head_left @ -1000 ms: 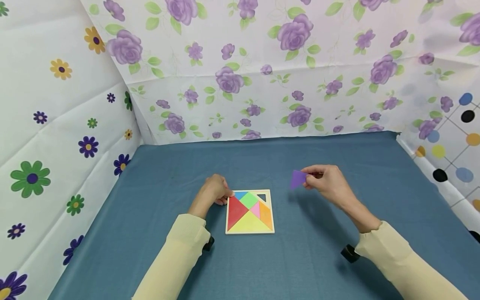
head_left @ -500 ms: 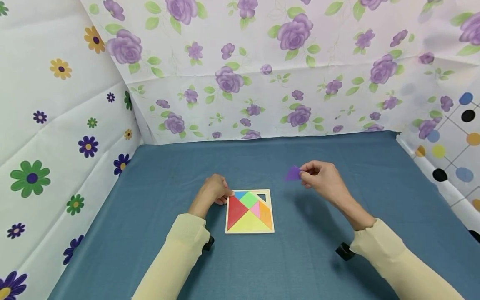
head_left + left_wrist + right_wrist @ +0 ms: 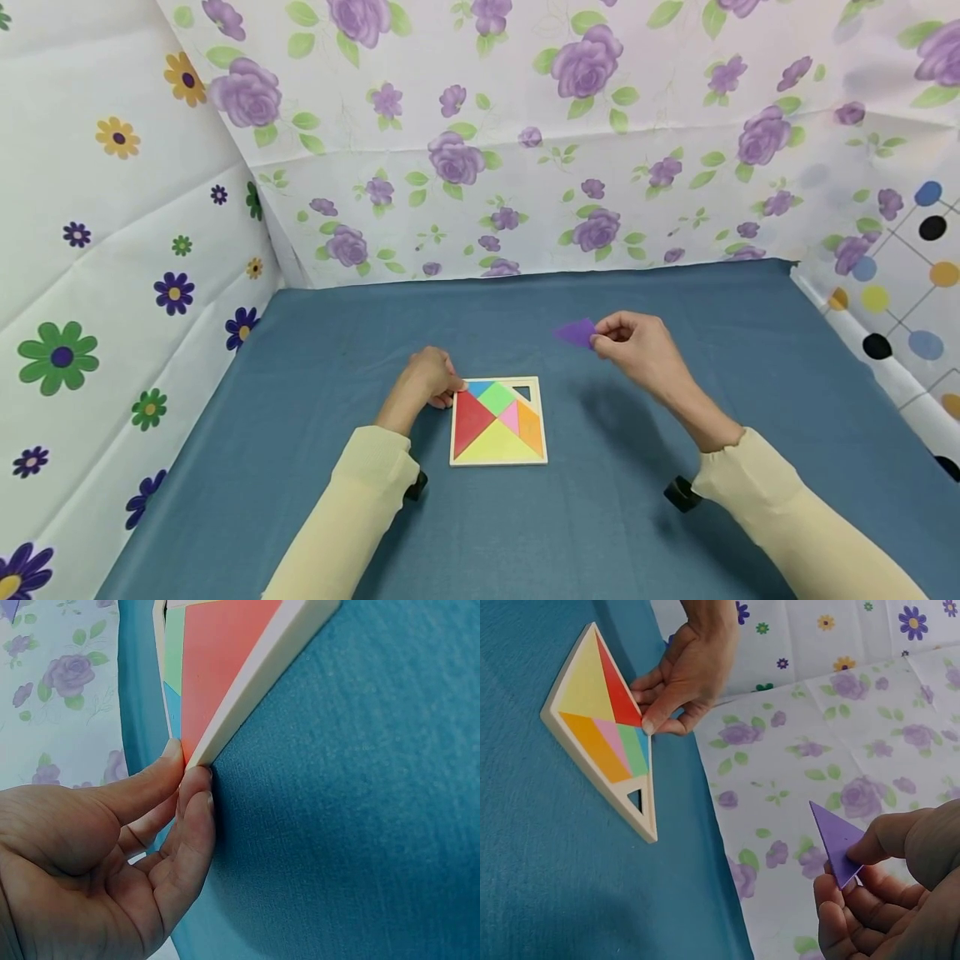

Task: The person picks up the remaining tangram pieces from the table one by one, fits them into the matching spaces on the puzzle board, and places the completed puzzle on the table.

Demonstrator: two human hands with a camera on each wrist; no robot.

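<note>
A tangram board [image 3: 498, 464] with a pale wooden frame lies on the blue cloth. In it sit red, yellow, orange, pink, green and blue pieces, and a small triangular opening [image 3: 522, 392] shows at its far right corner. My left hand [image 3: 429, 379] pinches the board's far left corner, thumb on top and fingers at the edge, as the left wrist view shows. My right hand [image 3: 641, 346] holds a purple triangle [image 3: 576, 333] between thumb and fingers, in the air to the right of the board and farther back. Its point faces left in the head view.
Blue cloth [image 3: 360, 333] covers the table. A flowered white sheet [image 3: 450, 208] hangs along the back, another one [image 3: 112, 275] on the left, and a dotted sheet [image 3: 915, 308] on the right. Black devices show beneath the left cuff [image 3: 416, 486] and the right cuff [image 3: 681, 494].
My right hand has moved a little left and farther back, turning the purple triangle so that its point swings leftward. The left hand and the board have stayed in place.
</note>
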